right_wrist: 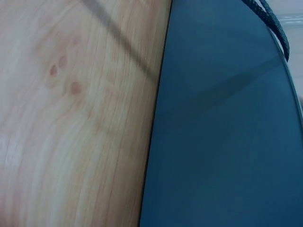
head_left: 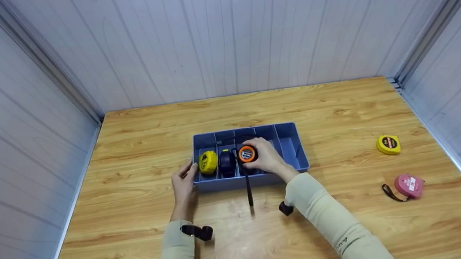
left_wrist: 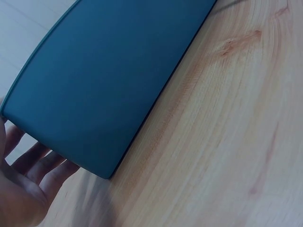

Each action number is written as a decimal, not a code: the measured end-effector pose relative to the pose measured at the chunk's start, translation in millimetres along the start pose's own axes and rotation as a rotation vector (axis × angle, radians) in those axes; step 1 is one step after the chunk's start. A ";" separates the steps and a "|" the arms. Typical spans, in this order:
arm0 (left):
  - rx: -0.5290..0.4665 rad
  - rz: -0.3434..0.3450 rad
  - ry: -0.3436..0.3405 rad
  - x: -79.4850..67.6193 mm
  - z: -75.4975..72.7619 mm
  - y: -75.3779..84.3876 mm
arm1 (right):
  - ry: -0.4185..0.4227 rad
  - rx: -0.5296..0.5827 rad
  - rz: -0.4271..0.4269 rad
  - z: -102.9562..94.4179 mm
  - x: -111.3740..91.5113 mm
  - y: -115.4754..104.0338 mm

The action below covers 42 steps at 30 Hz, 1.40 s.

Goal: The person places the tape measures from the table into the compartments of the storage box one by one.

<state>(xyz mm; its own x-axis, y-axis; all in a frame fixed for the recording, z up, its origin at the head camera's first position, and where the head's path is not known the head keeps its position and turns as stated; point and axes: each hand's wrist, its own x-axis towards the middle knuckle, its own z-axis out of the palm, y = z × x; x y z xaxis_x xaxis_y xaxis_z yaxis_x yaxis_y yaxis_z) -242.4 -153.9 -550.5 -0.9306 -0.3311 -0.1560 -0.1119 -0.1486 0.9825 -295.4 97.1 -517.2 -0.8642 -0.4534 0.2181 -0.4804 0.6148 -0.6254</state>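
A blue divided tray (head_left: pixel 219 184) lies lengthwise in front of me. My left hand (head_left: pixel 183 184) grips its left end, thumb at the rim and fingers along the outer wall; the left wrist view shows that hand (left_wrist: pixel 28 189) against the end wall. Over the middle compartments, my right hand (head_left: pixel 267 156) holds an orange and black tape measure (head_left: pixel 247 153). Its dark strap (head_left: pixel 249 191) hangs over the tray's front wall; in the right wrist view, a loop of strap (right_wrist: pixel 270 19) crosses the rim. A yellow tape measure (head_left: pixel 208 162) sits in the leftmost compartment, with a dark blue one (head_left: pixel 227 162) beside it.
At the right of the wooden table (head_left: pixel 132 164) lie another yellow tape measure (head_left: pixel 388 144) and a pink tape measure (head_left: pixel 409 185) with a black wrist loop. A dark strap (head_left: pixel 235 138) lies across the tray's back compartments. Pale panels (head_left: pixel 221 37) enclose the table's back and sides.
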 end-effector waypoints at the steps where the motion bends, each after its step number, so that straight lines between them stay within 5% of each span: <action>1: -0.004 -0.001 0.001 0.1 0.1 0.2 | -0.002 0.000 -0.003 0.3 0.2 0.4; 17: -0.105 0.062 -0.004 5.4 -0.9 -12.4 | -0.059 -0.080 -0.079 -0.9 6.2 4.0; 25: -0.066 0.050 0.021 3.2 0.0 -6.4 | -0.091 -0.128 -0.079 -1.7 7.5 0.7; 34: -0.073 0.059 0.007 21.4 -8.4 -34.3 | -0.105 -0.160 -0.071 -0.1 8.4 -0.9; 42: -0.080 0.038 0.003 11.9 -5.8 -19.1 | -0.101 -0.162 -0.089 2.3 9.9 0.9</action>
<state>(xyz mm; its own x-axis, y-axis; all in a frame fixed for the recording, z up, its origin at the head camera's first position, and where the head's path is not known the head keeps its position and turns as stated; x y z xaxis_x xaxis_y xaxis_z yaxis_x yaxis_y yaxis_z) -249.2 -160.4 -571.7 -0.9326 -0.3408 -0.1193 -0.0483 -0.2096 0.9766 -304.0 91.7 -517.3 -0.8019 -0.5679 0.1854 -0.5789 0.6618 -0.4763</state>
